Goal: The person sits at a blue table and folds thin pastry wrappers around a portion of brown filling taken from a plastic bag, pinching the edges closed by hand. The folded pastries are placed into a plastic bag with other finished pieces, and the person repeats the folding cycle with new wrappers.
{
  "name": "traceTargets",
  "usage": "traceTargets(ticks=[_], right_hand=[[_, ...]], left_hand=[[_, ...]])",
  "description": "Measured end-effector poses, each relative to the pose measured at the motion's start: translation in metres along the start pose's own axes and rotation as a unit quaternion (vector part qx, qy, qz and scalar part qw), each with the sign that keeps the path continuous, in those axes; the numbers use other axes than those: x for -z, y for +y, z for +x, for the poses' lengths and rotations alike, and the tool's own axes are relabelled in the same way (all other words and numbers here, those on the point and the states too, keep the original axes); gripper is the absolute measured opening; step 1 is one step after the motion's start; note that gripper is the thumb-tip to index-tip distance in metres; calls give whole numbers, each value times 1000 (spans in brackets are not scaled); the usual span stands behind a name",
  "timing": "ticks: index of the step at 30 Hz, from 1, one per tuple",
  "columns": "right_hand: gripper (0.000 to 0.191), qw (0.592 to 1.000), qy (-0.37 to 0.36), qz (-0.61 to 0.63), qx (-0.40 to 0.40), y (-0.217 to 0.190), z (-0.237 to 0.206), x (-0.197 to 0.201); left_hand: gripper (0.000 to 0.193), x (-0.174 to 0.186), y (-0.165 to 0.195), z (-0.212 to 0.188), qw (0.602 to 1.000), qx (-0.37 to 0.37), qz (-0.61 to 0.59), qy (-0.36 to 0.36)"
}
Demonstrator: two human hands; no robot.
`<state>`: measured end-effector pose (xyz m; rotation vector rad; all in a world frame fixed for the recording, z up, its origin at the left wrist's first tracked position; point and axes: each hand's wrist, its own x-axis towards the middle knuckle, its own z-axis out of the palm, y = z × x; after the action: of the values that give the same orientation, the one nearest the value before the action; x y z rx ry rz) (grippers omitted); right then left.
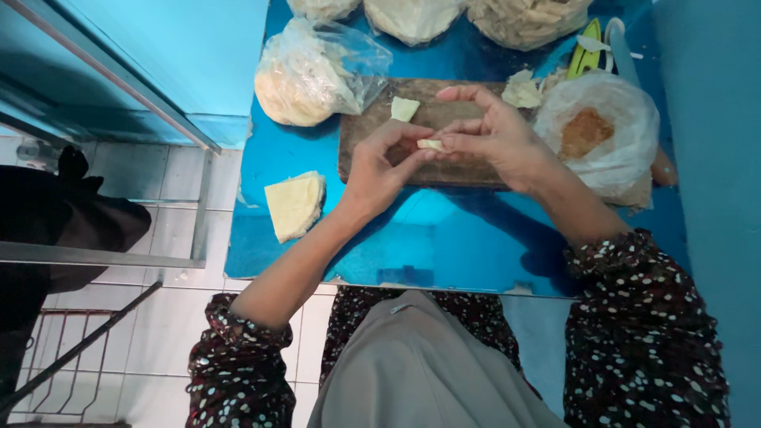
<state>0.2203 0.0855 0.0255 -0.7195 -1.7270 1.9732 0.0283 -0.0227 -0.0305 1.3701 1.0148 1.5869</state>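
Your left hand [379, 168] and your right hand [493, 136] meet above the worn brown wooden cutting board [372, 135], and between them you pinch a small pale-yellow folded piece of dough wrapper [430, 145]. The thumb and forefinger of each hand are closed on it, the left from its left end and the right from its right end, so its long axis runs roughly left to right across the view, parallel to the board's long edge; it is held just above the board rather than lying on it. A small pale square wrapper piece [404, 108] lies flat on the board behind your fingers. On the shiny blue table top [444, 238], to the left of the board, sits a stack of pale-yellow square wrappers [294, 205], and behind it a clear plastic bag of pale dough sheets [309, 75]. To the right of your right hand is a thin white plastic bag holding brown crumbly filling [590, 135], with a lime-green plastic tool [585, 55] just behind it.
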Motion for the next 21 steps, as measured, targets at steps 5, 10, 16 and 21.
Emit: traceTargets(ticks=[5,10,16,21], right_hand=[[53,998,30,40,-35,-1,-3,2],[56,998,27,-14,53,-1,-7,-4],[60,992,44,-78,85,-5,-13,-8],[58,998,45,-15,49,-11,-15,-1]], left_hand=[[22,-1,-11,3,998,37,15,38],[31,-6,6,3,994,-8,82,70],[27,-11,11,2,991,-77,90,62],[20,-4,-6,8,996,-68,-2,58]])
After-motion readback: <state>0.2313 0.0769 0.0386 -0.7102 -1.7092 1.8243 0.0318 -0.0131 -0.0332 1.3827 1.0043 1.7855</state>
